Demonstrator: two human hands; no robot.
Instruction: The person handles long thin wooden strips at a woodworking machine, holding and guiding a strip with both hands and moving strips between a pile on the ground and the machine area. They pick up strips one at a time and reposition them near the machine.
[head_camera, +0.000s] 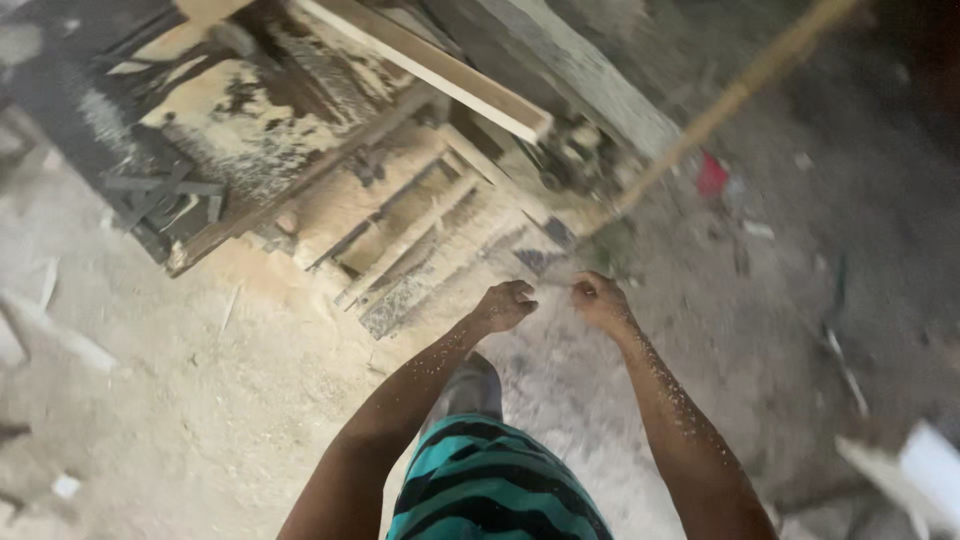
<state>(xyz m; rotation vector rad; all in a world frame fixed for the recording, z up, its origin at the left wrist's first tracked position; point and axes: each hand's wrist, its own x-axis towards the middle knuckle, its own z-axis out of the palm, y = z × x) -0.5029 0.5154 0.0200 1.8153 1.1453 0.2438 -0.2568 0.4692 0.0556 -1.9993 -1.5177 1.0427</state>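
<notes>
Seen from the head camera, both forearms, dusted with sawdust, are reaching forward and down over the sawdust-covered dirt floor (200, 400). The left hand (505, 305) is curling into a loose fist, and the right hand (598, 300) is curling likewise; whether either is pinching anything I cannot tell, since the frame is blurred. The long pale wooden pole (735, 95) is lying just beyond the right hand, which is the nearer of the two. Its long axis is slanting from its lower end near the fists up toward the top right corner. The sawdust-caked wooden saw bench (300, 150) is standing ahead and left, with a pale wooden plank (430, 65) resting along its far edge.
</notes>
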